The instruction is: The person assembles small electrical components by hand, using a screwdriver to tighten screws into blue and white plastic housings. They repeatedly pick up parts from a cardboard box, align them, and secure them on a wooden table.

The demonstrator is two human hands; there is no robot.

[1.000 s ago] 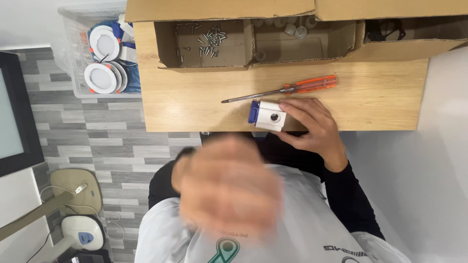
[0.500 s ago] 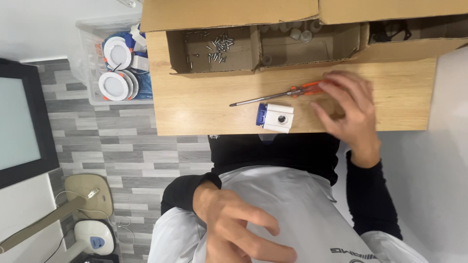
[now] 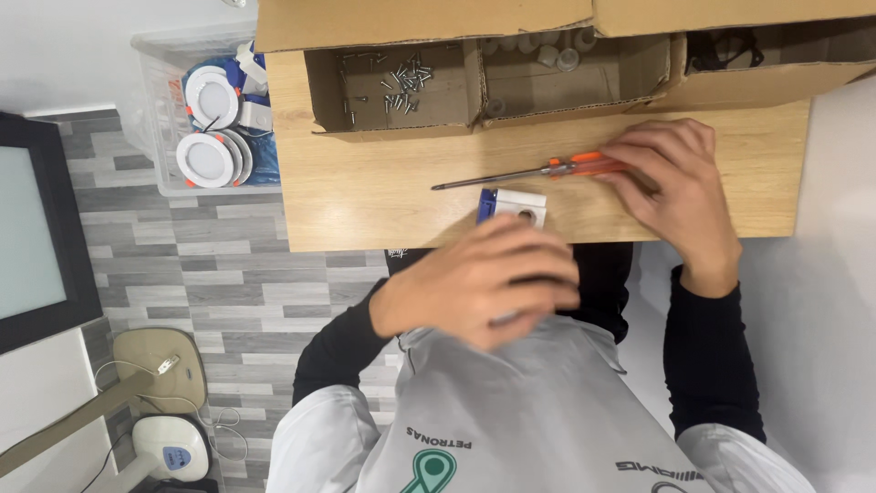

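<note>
The orange-handled screwdriver with thin steel shaft is covered at its handle by the curled right hand, grip unclear, while the empty, loosely open left hand hovers just below the small white-and-blue plastic socket block, which could be knocked off the edge of the light wooden table.

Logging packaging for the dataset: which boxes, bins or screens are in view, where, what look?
Cardboard box: back of desk, brown, open compartments, one with loose screws.
Plastic bin: left of desk, clear, holding round white lights.
Screen: far left, dark frame, pale blank panel.
</note>
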